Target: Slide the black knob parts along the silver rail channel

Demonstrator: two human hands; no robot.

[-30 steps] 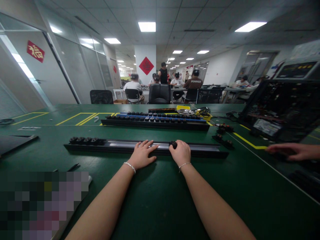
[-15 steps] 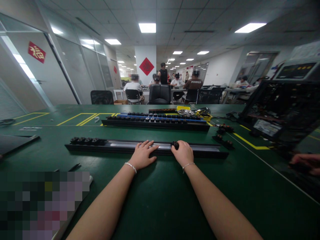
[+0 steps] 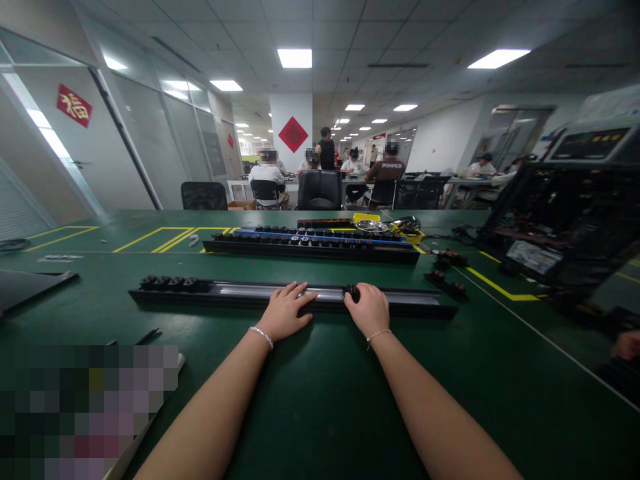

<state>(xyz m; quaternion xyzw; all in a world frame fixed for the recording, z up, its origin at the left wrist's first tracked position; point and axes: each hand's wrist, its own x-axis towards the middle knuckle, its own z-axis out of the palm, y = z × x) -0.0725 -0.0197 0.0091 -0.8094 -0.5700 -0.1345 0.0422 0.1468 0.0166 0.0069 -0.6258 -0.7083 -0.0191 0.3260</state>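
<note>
A long black channel rail with a shiny inner strip lies across the green table in front of me. Several round black parts sit in a row at its left end. My left hand rests on the middle of the rail, fingers spread, holding nothing. Farther right, my right hand is closed on a small round black part at the rail's channel. My fingers hide much of that part, so its underside cannot be seen.
Behind lies a second black rail filled with round parts. Loose black parts lie to the right, near a dark open-framed machine. A metal dish stands at the back. Another person's hand shows at the right edge.
My right hand has shifted very slightly to the right with the black part; my left hand stays put. The other person's hand at the right edge has drawn mostly out of view.
</note>
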